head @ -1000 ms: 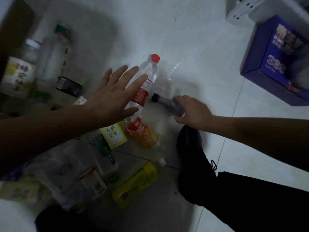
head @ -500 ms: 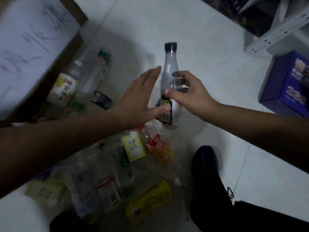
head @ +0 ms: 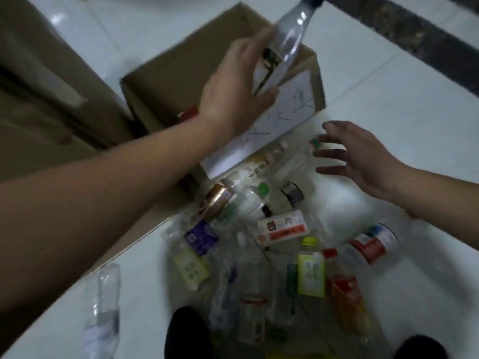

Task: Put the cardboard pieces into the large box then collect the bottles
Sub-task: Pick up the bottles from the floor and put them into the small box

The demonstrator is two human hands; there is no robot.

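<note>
My left hand (head: 233, 89) grips a clear plastic bottle with a black cap (head: 287, 40) and holds it tilted over the open cardboard box (head: 166, 81). A white cardboard piece with thin drawn lines (head: 269, 125) leans in the box's near right corner. Inside the box a red-capped item (head: 188, 115) shows beside my wrist. My right hand (head: 355, 159) hovers with fingers spread above a heap of empty bottles (head: 259, 229) on the white tiled floor. A crumpled clear bottle (head: 103, 304) lies apart at the lower left.
A large flat cardboard sheet (head: 46, 81) stands at the left beside the box. A dark marbled floor strip (head: 414, 40) runs across the top right. My dark shoes (head: 186, 332) show at the bottom edge, amid the bottles.
The black-capped bottle passed from my right hand to my left and moved left over the box. My right hand let go and now hovers over the pile. The view swung toward the box.
</note>
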